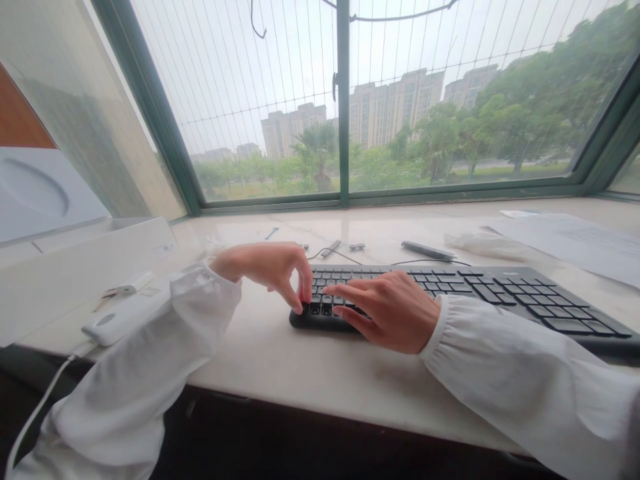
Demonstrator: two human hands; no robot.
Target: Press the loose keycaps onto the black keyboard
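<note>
A black keyboard lies on the pale counter, its left end under my hands. My left hand is closed in a pinch at the keyboard's lower left corner, thumb and fingertips together by the corner keys. Whatever sits between those fingertips is hidden or too small to make out. Along the bottom row beside them, a few keys look different from the rest, perhaps without their caps. My right hand rests over the left half of the keyboard, fingers stretched apart and pointing left, covering the keys beneath.
Behind the keyboard lie a dark pen-like tool, small grey pieces and a thin cable. A white power strip, keys and a white box are at left. Papers and a clear plastic bag lie at right.
</note>
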